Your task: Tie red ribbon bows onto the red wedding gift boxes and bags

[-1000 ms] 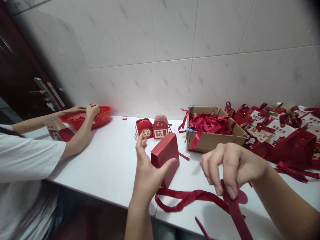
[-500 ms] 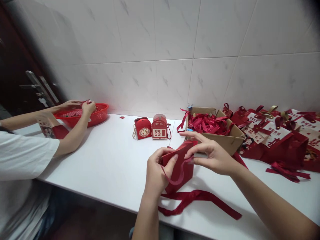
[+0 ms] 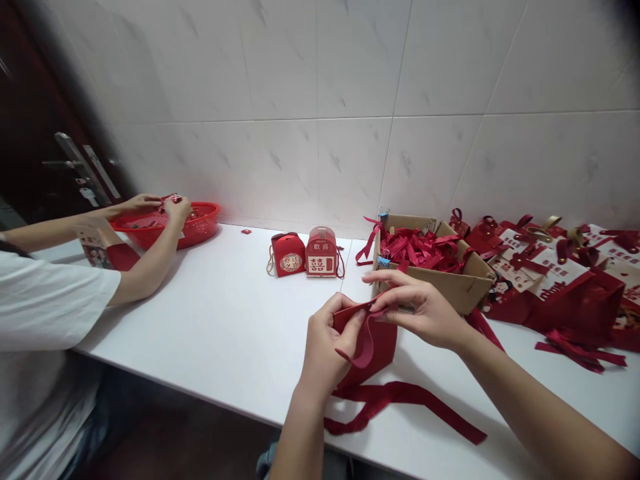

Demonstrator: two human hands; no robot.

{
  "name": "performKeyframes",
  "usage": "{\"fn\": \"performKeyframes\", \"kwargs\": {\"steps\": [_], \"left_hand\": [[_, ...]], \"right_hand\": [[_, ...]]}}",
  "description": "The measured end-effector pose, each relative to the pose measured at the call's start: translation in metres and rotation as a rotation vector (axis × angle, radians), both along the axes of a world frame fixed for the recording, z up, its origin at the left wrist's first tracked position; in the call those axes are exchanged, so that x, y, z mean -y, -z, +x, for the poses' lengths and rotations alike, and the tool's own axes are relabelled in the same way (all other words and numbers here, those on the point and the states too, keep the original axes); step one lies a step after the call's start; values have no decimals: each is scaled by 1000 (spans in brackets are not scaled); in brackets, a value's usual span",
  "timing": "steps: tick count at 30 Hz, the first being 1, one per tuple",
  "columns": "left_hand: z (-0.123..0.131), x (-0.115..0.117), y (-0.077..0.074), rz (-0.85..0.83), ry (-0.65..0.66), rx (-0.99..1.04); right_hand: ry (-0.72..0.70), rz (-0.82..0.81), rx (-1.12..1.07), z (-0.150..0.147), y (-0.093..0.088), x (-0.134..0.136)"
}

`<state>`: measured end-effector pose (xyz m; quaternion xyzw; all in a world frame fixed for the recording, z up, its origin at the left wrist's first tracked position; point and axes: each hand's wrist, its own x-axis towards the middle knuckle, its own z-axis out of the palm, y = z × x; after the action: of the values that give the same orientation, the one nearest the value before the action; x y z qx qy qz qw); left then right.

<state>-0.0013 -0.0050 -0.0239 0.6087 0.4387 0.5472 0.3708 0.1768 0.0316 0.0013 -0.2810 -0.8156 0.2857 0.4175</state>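
Observation:
A red gift bag (image 3: pixel 380 347) stands on the white table in front of me. My left hand (image 3: pixel 327 340) is closed on its upper edge, the thumb pressing the near side. My right hand (image 3: pixel 415 303) pinches a dark red ribbon (image 3: pixel 367 347) at the bag's top edge; the ribbon's other end curls down in a loop near my left thumb. Where the ribbon meets the bag is hidden behind the right fingers. Another wide red ribbon (image 3: pixel 415 393) lies loose on the table just below the bag.
Behind my right hand is a cardboard box (image 3: pixel 450 287) full of red ribbons. Several finished red bags (image 3: pixel 570 287) crowd the right. Two small red boxes (image 3: pixel 321 257) stand near the wall. At left, a co-worker's hands (image 3: pixel 175 210) work over a red plastic basket (image 3: pixel 200 230).
My right fingers have drawn down onto the bag's top edge with the ribbon. The bag's top has been pressed flatter, and my left hand has shifted slightly right in view.

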Motion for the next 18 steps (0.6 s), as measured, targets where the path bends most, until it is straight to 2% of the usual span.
{"fn": "performKeyframes", "kwargs": {"steps": [12,18], "left_hand": [[-1,1,3,15,20,18],[-1,1,4,27,18,-6]], "right_hand": [[25,37,3,-4,5,0],[33,-27,-27,-3,7,-2]]}}
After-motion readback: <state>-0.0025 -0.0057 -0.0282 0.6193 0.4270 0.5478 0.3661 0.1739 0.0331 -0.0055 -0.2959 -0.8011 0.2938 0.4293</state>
